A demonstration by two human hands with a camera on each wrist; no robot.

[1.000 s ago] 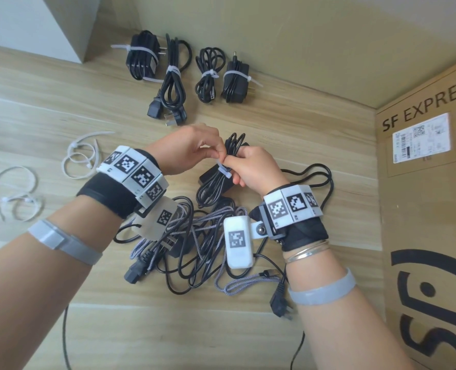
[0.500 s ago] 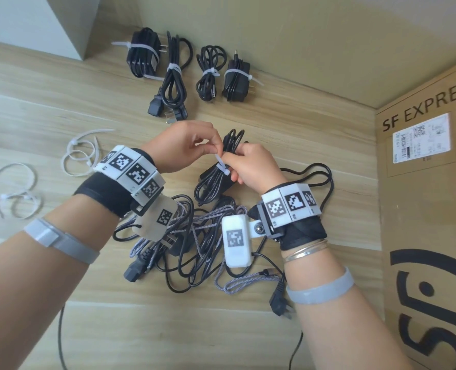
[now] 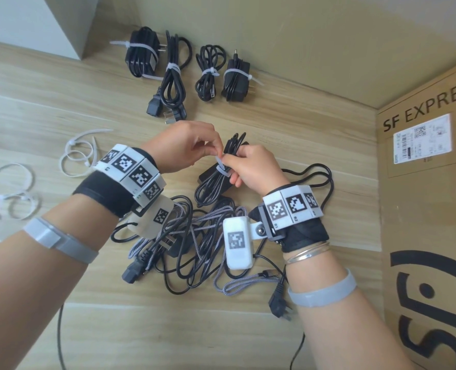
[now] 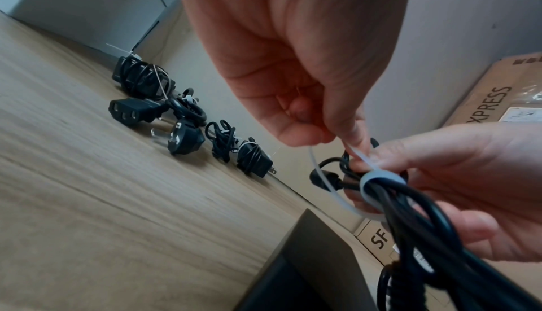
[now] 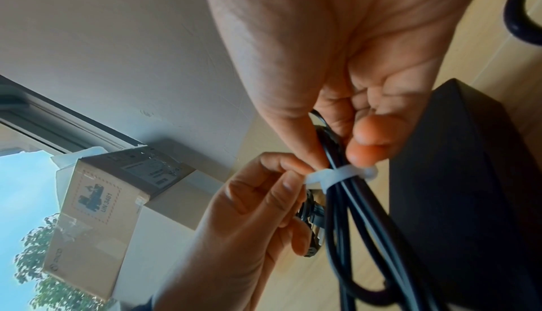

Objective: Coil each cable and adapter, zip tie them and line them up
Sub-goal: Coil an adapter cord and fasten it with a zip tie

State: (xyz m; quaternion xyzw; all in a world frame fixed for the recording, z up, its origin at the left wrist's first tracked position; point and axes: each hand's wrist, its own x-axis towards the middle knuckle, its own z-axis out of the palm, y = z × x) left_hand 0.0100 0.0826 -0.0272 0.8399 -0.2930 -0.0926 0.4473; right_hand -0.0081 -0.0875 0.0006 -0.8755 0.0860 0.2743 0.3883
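My right hand (image 3: 244,166) grips a coiled black cable bundle (image 3: 212,186) above its black adapter brick (image 5: 457,177), thumb and fingers around the strands. A white zip tie (image 3: 220,166) loops round the bundle (image 4: 410,211). My left hand (image 3: 195,149) pinches the zip tie's tail (image 4: 356,151) between thumb and forefinger; the same pinch shows beside the zip tie (image 5: 337,175) in the right wrist view. Several tied bundles (image 3: 187,73) lie in a row by the far wall. A tangle of loose cables (image 3: 195,247) lies under my wrists.
Spare white zip ties (image 3: 77,153) and more zip ties (image 3: 10,193) lie on the wooden floor (image 3: 61,102) at left. A cardboard box (image 3: 427,209) marked SF EXPRESS stands at right. A wall (image 3: 301,36) bounds the far side.
Both hands have lifted slightly with the bundle. My left hand has drawn the zip tie's tail up and away, and the loop sits closer around the cable.
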